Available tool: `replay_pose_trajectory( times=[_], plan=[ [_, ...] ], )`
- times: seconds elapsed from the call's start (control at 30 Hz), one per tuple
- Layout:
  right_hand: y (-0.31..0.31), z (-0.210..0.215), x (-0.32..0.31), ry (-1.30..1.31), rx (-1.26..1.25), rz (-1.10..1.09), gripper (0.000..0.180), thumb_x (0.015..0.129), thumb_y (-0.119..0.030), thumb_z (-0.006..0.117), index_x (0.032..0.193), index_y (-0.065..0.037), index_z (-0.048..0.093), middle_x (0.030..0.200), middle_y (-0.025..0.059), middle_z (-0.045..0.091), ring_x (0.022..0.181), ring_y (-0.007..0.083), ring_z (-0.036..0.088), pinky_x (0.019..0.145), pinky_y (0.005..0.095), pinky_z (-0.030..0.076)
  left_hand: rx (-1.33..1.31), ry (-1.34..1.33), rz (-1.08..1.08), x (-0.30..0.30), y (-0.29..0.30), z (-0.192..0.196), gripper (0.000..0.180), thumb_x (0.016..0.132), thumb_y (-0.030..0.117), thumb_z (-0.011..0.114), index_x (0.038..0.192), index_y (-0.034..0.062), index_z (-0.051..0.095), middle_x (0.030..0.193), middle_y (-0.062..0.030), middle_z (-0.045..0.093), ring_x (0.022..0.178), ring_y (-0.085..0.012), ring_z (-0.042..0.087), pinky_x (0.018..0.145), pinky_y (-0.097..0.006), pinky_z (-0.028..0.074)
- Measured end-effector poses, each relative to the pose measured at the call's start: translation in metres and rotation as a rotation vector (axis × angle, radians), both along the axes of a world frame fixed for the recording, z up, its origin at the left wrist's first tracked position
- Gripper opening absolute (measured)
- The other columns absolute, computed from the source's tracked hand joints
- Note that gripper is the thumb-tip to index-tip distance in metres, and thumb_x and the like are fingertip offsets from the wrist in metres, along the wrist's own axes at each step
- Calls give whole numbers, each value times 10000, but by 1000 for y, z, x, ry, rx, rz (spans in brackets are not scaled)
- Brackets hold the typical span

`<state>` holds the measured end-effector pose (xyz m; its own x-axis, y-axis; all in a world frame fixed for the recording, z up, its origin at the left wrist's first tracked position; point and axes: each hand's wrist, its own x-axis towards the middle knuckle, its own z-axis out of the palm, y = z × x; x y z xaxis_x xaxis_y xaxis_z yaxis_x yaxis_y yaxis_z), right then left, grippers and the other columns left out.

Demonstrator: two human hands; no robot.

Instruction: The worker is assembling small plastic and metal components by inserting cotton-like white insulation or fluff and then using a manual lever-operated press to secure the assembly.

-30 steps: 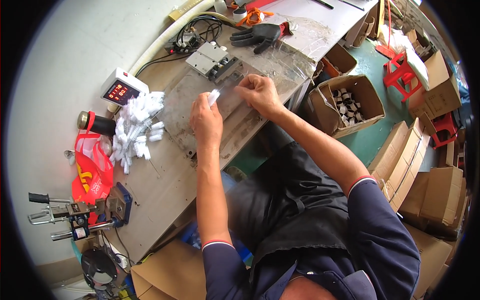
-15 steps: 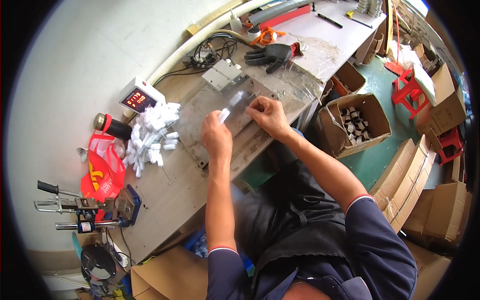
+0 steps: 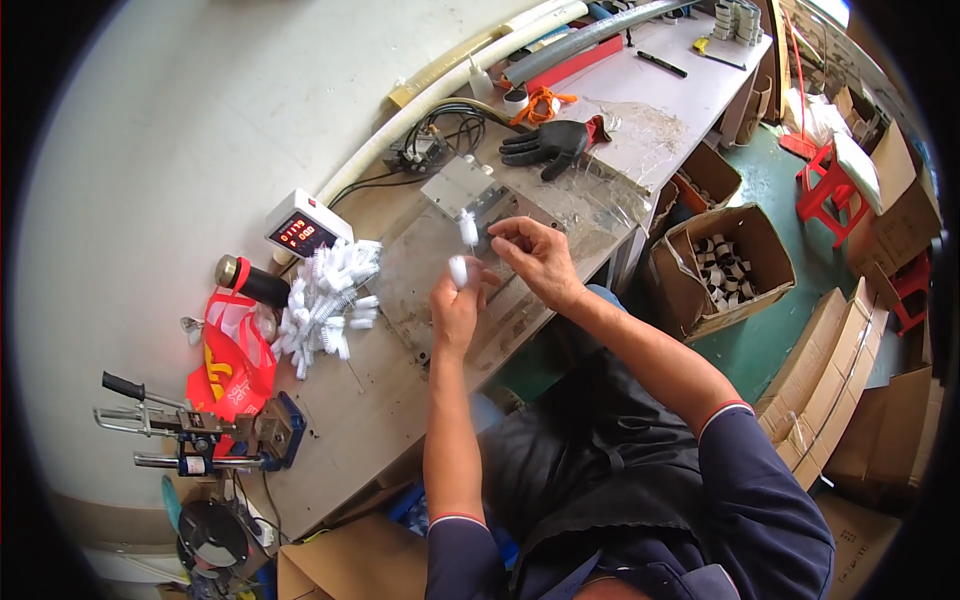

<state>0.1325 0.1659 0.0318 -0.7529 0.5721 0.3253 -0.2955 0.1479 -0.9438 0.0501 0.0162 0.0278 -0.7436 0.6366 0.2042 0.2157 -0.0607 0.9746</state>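
Observation:
My left hand (image 3: 458,318) is closed round a small white-bristled brush (image 3: 458,272), whose white end stands up out of the fingers. Just beyond it, a white bristle tuft (image 3: 468,228) shows in front of the metal block (image 3: 458,187); whether the two white parts are joined I cannot tell. To the right, my right hand (image 3: 540,262) hovers over the worn metal plate (image 3: 405,265), with thumb and fingers bent and slightly apart. Nothing shows between them. A heap of similar white brushes (image 3: 325,300) lies on the table, left of my left hand.
Behind the heap stand a white box with a red digital display (image 3: 305,225) and a dark flask (image 3: 255,283). A red bag (image 3: 235,360) and a lever clamp (image 3: 200,430) are at the left. A black glove (image 3: 548,145) lies beyond. Cardboard boxes (image 3: 725,265) stand on the floor at right.
The whole view has shifted slightly. My left hand has come nearer to me and turned, so the brush end points more upright. My right hand's fingers have loosened from a pinch.

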Motion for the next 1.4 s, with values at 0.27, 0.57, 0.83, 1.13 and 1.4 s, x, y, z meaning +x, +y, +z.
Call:
replay_pose_trajectory(
  times=[0.27,0.57,0.83,1.13,1.4],
  plan=[
    [-2,17,-7,52,-167,79,191,949,-118,676,1091,8,692,898,-7,668,796,48,572,700,229,484,8,-216,-131,2,-3,11,174,1041,215,552,1071,52,605,807,-65,698,555,-51,502,453,-191,345],
    [-38,25,5,29,441,-114,140,857,-145,742,959,-50,724,836,58,667,695,176,646,631,301,515,33,-251,-96,1,-7,14,176,1023,182,536,1040,48,649,781,-12,640,588,-53,529,472,-208,383],
    [-42,29,-2,-164,597,-108,182,803,-245,753,842,-73,709,904,67,634,921,293,620,764,423,521,-60,108,40,2,4,4,146,981,108,535,980,34,660,780,-15,638,622,-62,550,516,-242,428],
    [-16,38,-10,18,68,-178,158,926,-128,633,953,23,596,862,82,636,727,158,634,651,320,517,-158,48,95,3,6,1,143,1015,142,547,1075,38,625,902,-49,689,725,-65,592,598,-227,478],
    [11,22,3,-118,-38,-161,197,962,-166,643,974,28,613,768,51,665,675,90,612,615,266,503,191,-119,171,-4,2,11,122,1014,78,552,1106,5,582,942,-88,698,703,-93,615,587,-220,506]
  ],
)
